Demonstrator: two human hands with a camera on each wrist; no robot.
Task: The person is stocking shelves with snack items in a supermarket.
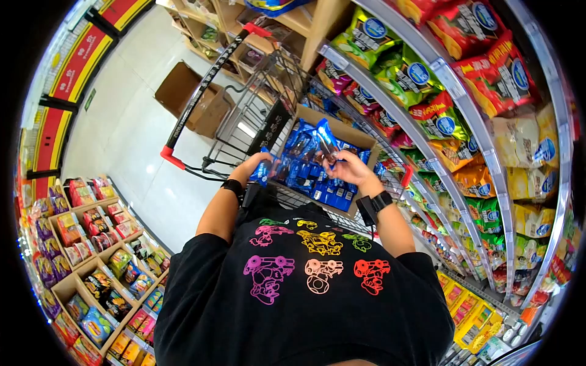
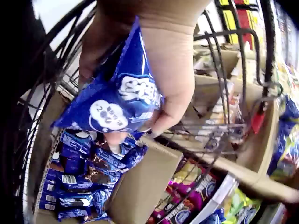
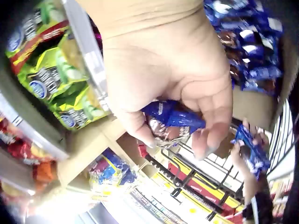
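Observation:
My left hand [image 1: 248, 166] grips a blue snack packet [image 2: 117, 100] with white lettering; its pointed corner sticks up in the left wrist view. Between the thumb and fingers of my right hand [image 1: 350, 169] is another blue packet [image 1: 326, 135], which has a brown part. Both hands are over an open cardboard box [image 1: 360, 139], the left near one side and the right near the other. Inside the box lie many similar blue packets [image 1: 305, 175], some in rows. The box sits in a wire shopping cart [image 1: 244, 131].
Shelves of bagged snacks [image 1: 445, 125] rise close on the right. The cart's black handle [image 1: 204, 85] with red ends stands at the left. Beyond it, an empty cardboard carton [image 1: 195, 100] rests on the white floor [image 1: 134, 122]. Wooden snack bins [image 1: 91, 268] line the lower left.

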